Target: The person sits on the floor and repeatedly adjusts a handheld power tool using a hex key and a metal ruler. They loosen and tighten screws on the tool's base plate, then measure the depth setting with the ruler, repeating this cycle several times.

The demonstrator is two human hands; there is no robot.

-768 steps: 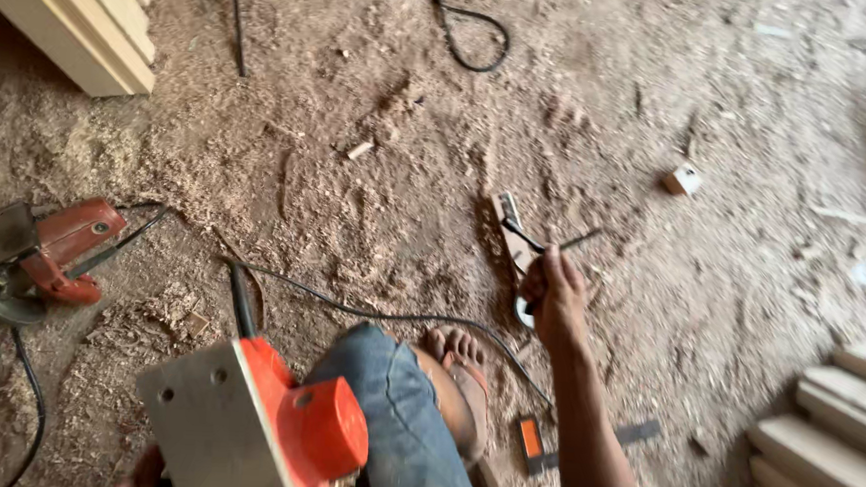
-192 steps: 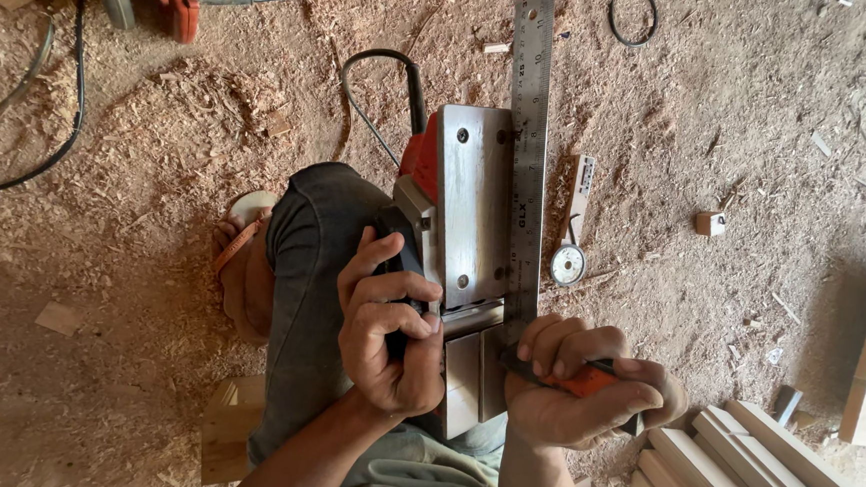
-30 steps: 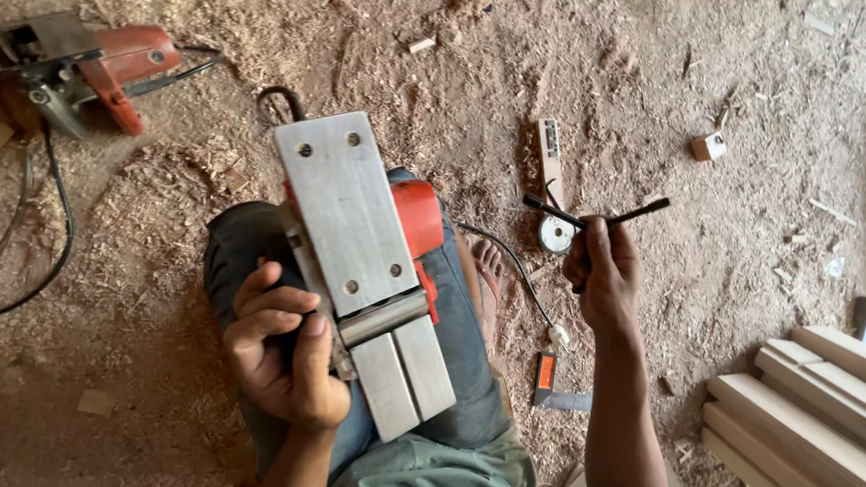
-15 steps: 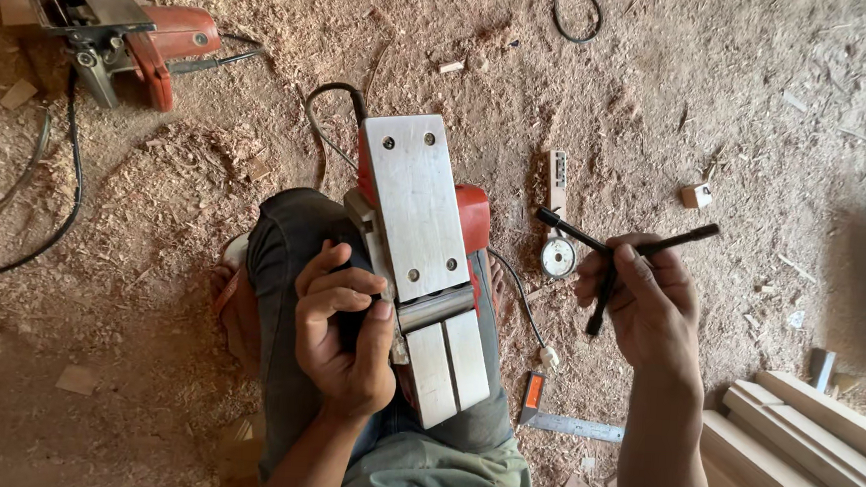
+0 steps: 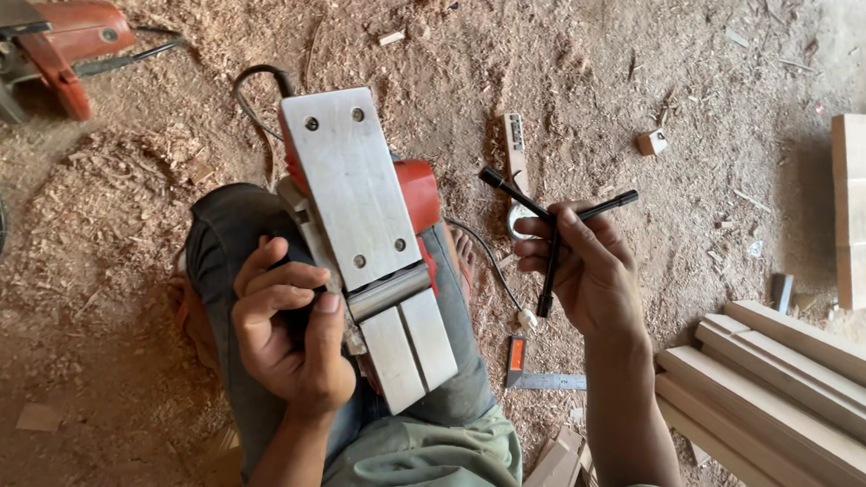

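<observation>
Open sawdust floor is lying free left of the knee. The upturned electric planer is blocking the lap, a try square is lying by the right forearm, and stacked boards are crowding the lower-right corner.

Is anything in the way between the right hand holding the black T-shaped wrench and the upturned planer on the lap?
Nothing visible. The right hand holds the black T-shaped wrench above the sawdust floor, to the side of the planer. Only open air lies between them. The left hand grips the planer's opposite side.
</observation>
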